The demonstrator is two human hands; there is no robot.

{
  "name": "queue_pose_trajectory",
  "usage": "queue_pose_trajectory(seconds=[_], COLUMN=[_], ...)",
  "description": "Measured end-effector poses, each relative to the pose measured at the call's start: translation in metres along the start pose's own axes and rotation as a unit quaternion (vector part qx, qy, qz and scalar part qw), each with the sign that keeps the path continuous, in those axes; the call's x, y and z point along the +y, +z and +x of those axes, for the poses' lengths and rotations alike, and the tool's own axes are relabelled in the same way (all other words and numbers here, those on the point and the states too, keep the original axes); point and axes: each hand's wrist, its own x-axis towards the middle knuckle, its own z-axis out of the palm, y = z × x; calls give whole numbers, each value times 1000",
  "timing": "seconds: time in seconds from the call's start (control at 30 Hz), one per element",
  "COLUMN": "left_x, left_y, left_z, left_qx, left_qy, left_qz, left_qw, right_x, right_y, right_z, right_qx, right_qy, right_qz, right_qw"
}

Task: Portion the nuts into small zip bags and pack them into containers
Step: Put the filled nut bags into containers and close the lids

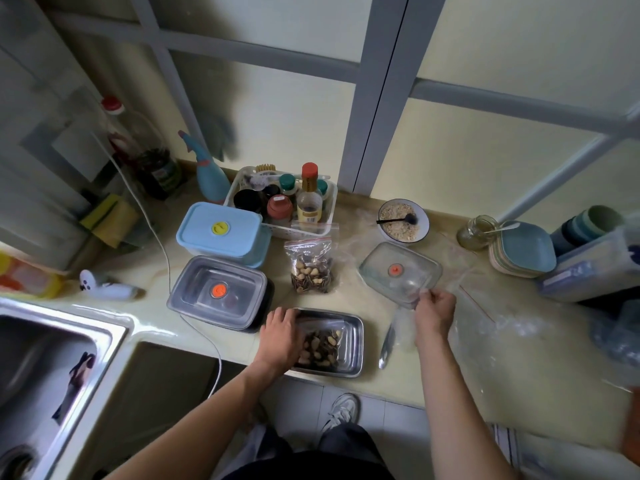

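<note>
Left hand (282,329): palm down in the steel tray (356,336) at the counter's front edge, fingers spread over a zip bag of nuts (322,346) lying inside.
Right hand (434,306): fingers curled, pinching the near edge of a clear lid (400,270) right of the tray.
Second nut bag (312,268): upright behind the tray.
Lidded steel container (220,292): left of the tray.
Spoon (386,344): beside the tray's right side.
</note>
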Motion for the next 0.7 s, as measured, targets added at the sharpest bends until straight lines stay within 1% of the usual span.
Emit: queue_pose_trajectory(seconds=[0.07,0.13,0.23,0.33,0.43,0.47,0.53,0.63,0.7], left_x=[0,1,3,5,5,5,4,-7,-14], left_y=[-10,-20,-33,-44,-50,-52,-54,-49,-46], left_z=[2,6,10,16,21,20,18,15,11], left_qx=[30,62,59,46,73,77,89,127,134], left_qy=[-9,1,62,120,181,189,173,154,145], left_qz=[-70,-143,-213,-212,-234,-248,-263,-211,-173], left_qw=[997,988,973,969,952,947,945,957,965], right_x=[-4,-7,-7,-9,-7,-7,-7,-9,-9], right_y=[-3,-8,-15,-15,-12,-11,-11,-12,-14], right_z=[-14,-31,-54,-73,-89,-94,-103,-105,-105], right_qx=[12,16,-1,-60,-167,-202,-250,-261,-259], right_qy=[-23,-17,-11,-1,43,58,72,91,70], right_qz=[40,96,139,135,124,123,131,127,67], right_qw=[999,995,990,989,977,970,956,953,961])
